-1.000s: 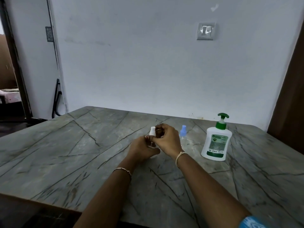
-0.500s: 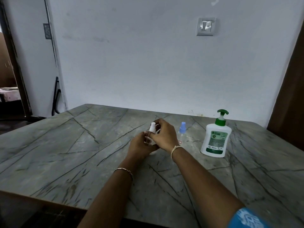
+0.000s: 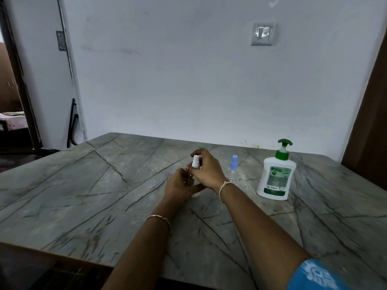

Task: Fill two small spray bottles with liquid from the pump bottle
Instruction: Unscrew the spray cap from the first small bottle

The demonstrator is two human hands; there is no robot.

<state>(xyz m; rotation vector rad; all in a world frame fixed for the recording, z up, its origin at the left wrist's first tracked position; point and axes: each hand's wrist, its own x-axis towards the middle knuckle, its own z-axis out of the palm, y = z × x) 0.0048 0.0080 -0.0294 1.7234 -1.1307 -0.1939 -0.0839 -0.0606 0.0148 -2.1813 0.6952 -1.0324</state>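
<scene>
Broadly, the grey veined bench [image 3: 83, 195] spreads wide to the left of the hands, its far edge at the wall; the white pump bottle [image 3: 275, 176], green-topped, stands upright to the right, well apart from them; mid-bench the left hand [image 3: 180, 185] curls round a small spray bottle [image 3: 195, 162] while the right hand [image 3: 209, 170] pinches its white top; a second spray bottle [image 3: 233, 166], blue-capped, stands just beyond the right wrist

Left hand [image 3: 180, 186], right hand [image 3: 207, 173] hold white spray bottle [image 3: 195, 162] over table [image 3: 83, 195]; blue-capped bottle [image 3: 233, 166], pump bottle [image 3: 275, 177] upright at right.
</scene>
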